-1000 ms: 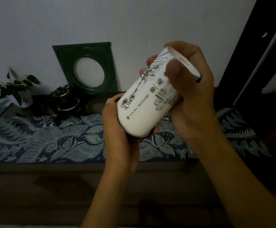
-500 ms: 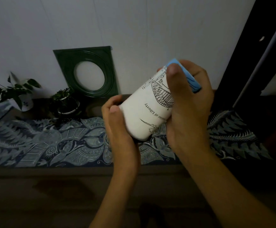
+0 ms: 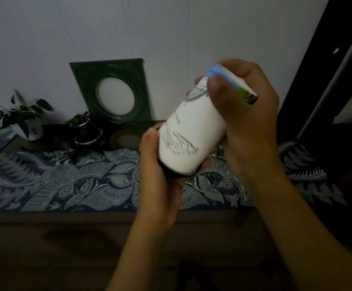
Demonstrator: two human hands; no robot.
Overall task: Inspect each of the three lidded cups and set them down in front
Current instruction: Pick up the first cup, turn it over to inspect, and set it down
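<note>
White with black line drawings, one lidded cup hangs tilted above the patterned cloth, left hand grasping its lower end, right hand gripping the upper. Two potted plants sit back left beside one green frame; the cloth's near edge lies bare.

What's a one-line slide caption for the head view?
Both hands, left hand and right hand, hold a tilted white printed cup above the patterned blue table runner.
</note>
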